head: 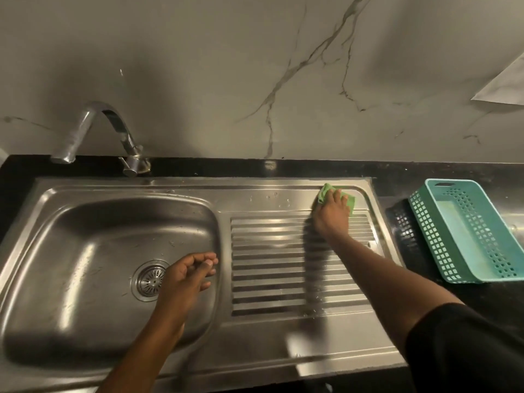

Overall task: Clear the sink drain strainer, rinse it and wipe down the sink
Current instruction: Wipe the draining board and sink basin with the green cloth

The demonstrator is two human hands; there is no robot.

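Sink (pixel 85 222): a steel basin on the left, set into a black counter (pixel 442 171), with a ribbed draining board (pixel 272 268) to its right in the same steel sheet.
Strainer (pixel 149 280): sits in the drain hole at the bottom of the basin, its slotted round face showing; the left hand covers its right edge from this view.
Tap (pixel 99 129): curved chrome spout at the back left, its mouth over the far left of the basin, with no water running.
Right hand (pixel 331 215): reaches across to the far right corner of the draining board, palm down, fingers pressed onto a cloth.
Cloth (pixel 336 195): green, bunched under the right fingers, lying on the flat steel just behind the ribs; its edges stick out past the fingertips.
Left hand (pixel 185 275): hangs over the right side of the basin, fingers loosely curled toward the thumb, with nothing in it.
Droplets (pixel 272 198): a few on the flat steel between the basin and the cloth.
Basket (pixel 467 231): teal plastic with a perforated wall, on the counter just right of the sink, overlapping a dark basket (pixel 402 222) beside it.
Wall (pixel 255 66): pale marble with dark veins behind the counter.
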